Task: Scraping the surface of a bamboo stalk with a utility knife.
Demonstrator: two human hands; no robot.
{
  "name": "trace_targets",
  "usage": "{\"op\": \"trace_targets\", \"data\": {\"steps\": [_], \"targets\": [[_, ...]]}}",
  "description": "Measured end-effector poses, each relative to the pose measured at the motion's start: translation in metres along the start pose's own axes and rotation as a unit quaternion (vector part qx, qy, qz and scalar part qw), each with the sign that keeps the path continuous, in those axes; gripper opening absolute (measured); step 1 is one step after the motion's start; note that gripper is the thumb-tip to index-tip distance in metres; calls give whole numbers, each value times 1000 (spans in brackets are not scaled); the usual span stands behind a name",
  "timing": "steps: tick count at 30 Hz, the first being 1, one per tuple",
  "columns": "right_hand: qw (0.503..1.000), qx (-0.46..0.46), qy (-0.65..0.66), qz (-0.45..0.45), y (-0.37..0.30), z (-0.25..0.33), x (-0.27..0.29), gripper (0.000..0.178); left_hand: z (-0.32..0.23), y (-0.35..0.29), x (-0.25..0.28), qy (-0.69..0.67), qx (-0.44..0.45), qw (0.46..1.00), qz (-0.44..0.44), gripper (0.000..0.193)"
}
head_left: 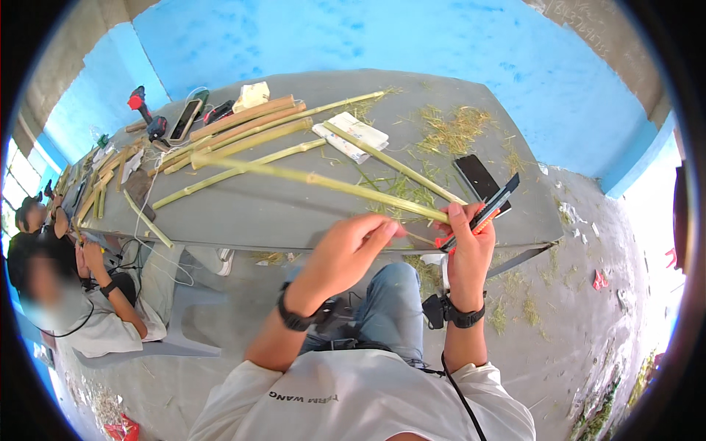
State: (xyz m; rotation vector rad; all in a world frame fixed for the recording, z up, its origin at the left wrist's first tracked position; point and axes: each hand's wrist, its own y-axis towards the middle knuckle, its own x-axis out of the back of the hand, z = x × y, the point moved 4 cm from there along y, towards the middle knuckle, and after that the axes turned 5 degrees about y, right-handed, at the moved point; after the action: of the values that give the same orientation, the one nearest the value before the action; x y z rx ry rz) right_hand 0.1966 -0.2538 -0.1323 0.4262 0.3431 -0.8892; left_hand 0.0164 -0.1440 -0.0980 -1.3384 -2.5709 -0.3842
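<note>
My right hand (471, 253) is closed around a utility knife (494, 207) with a dark body and orange parts. The same hand grips the near end of a green bamboo stick (353, 189), which reaches up and left over the table, its far end blurred. My left hand (349, 250) is closed, thumb and fingers pressed together just below the stick. A thin line shows near its fingertips, too small to name. Another bamboo stick (401, 165) lies behind, partly on a white printed paper (346, 137).
On the grey table (279, 224) lie several bamboo pieces (250, 125), green shavings (452, 128), a black phone (478, 176), another phone (185, 120) and a red-and-black power drill (147, 114). A seated person (95, 287) works at the left. Scraps litter the floor.
</note>
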Motion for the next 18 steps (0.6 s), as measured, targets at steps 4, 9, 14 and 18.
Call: {"op": "trace_targets", "data": {"steps": [4,9,14,18], "targets": [[999,25,-20,11,10,18,5,28,-59,-32,26,179,-157,967,-86,24],[998,12,-43,45,8,25,-3,28,-55,-25,16,397,-254,875,-114,21],[998,9,-19,58,10,15,-22,39,-11,-29,19,201,-88,975,-32,19],[980,89,-133,115,34,-11,-32,40,6,-19,21,7,29,999,41,26]]}}
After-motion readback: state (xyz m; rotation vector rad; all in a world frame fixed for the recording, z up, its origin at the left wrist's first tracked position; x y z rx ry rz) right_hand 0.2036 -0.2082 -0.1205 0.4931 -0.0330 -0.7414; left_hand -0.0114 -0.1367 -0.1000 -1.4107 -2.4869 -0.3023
